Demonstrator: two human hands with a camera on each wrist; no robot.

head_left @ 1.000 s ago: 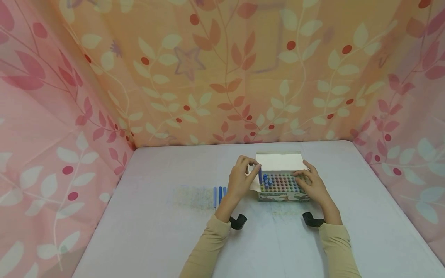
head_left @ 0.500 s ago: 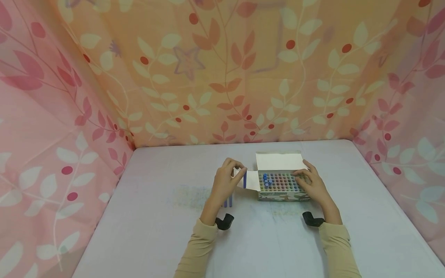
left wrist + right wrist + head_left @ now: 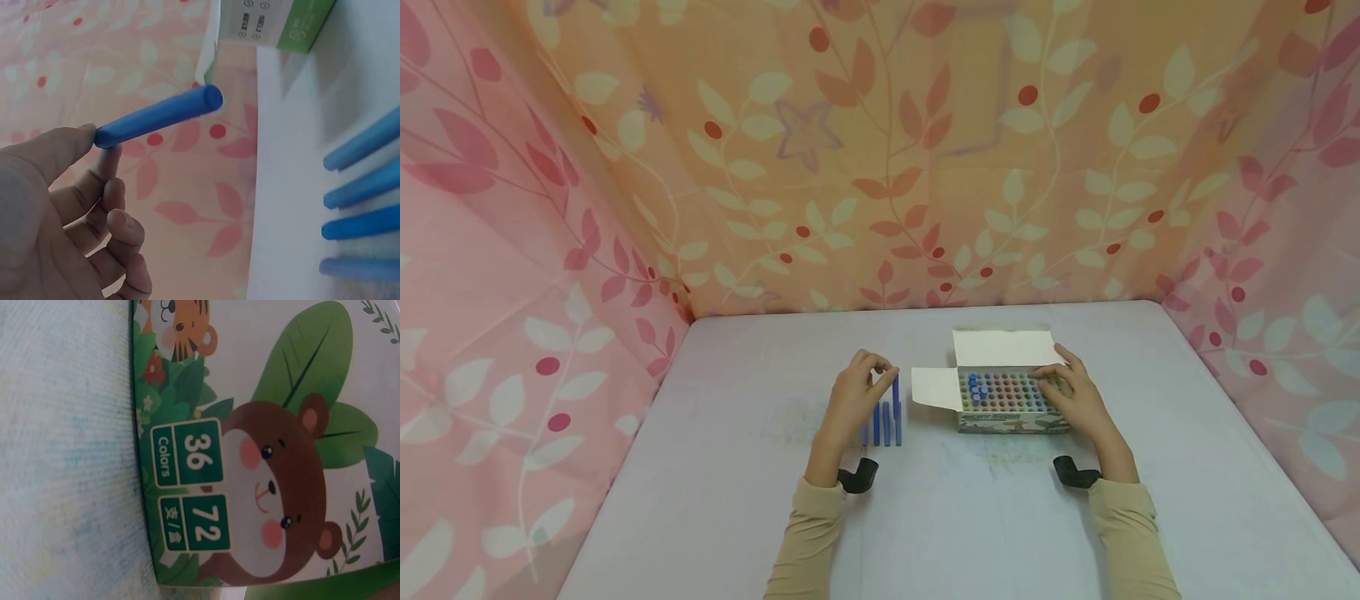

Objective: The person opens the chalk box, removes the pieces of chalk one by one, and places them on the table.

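Four blue drawing sticks (image 3: 887,425) lie left of the box (image 3: 1015,424), where my left hand (image 3: 852,396) pinches a fifth stick (image 3: 159,116); I judge this carrying, calling for steadiness. My right hand (image 3: 1077,402) touches the box's right end, grip unclear.

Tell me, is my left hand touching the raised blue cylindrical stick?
Touching. The left wrist view shows the left hand pinching the blue cylindrical stick by one end.

Box (image 3: 1000,424) from above; closer from wrists
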